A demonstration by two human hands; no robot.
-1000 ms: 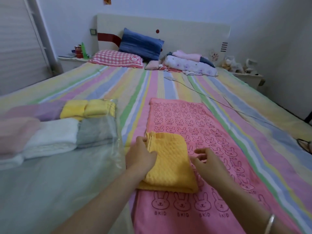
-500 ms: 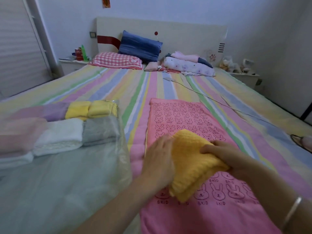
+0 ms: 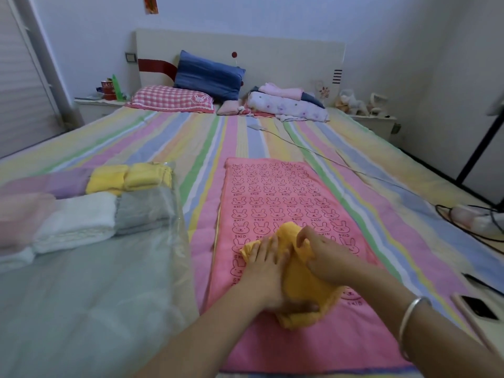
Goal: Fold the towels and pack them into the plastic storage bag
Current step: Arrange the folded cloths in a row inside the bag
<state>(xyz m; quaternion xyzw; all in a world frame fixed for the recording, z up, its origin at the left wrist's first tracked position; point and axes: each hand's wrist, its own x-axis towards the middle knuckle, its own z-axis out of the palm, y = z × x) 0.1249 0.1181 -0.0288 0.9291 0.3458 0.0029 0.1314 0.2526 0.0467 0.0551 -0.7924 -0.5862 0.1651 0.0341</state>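
A yellow towel [image 3: 302, 285], folded into a thick bundle, lies on a flat pink bunny-print towel [image 3: 275, 192] spread on the bed. My left hand [image 3: 266, 276] holds the bundle's left side, fingers laid along it and thumb tucked around its near end. From the right, my right hand [image 3: 327, 257] grips it with fingers curled over the top fold. To the left lies the clear plastic storage bag [image 3: 95, 296]. Inside its far end are folded towels: yellow [image 3: 128, 177], purple [image 3: 65, 182], pink [image 3: 21, 216], white [image 3: 76, 222] and grey [image 3: 144, 208].
A phone [image 3: 477, 309] lies on the bed at the near right, and a cable [image 3: 313, 151] runs across the striped sheet [image 3: 169, 148] to a charger heap [image 3: 477, 216]. Pillows [image 3: 207, 75] and folded bedding [image 3: 289, 105] sit by the headboard.
The flat folded yellow towel was lifted and folded over again into a thicker bundle. Both hands have closed in around it, nearer to me on the pink towel.
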